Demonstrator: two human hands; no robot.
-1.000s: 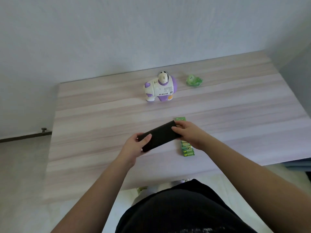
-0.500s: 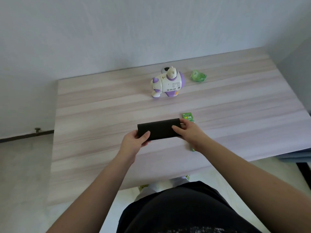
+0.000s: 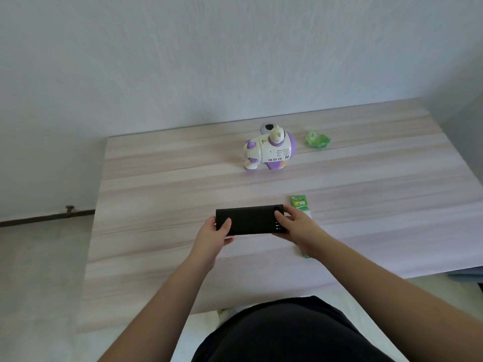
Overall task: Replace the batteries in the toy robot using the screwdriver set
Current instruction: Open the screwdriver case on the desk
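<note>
A black oblong screwdriver set case lies level near the front middle of the table, held at both ends. My left hand grips its left end and my right hand grips its right end, thumb on top. A green pack of batteries lies just right of the case, mostly hidden under my right hand and wrist. The white and purple toy robot lies on its side toward the back of the table, well beyond both hands.
The pale wood-grain table stands against a white wall. A crumpled green wrapper lies right of the toy. A round grey and black piece sits behind the toy. Bare floor lies to the left.
The case was tilted with its right end raised; both hands have turned it level. Its right end now shows a narrow strip with small marks beside my right thumb.
</note>
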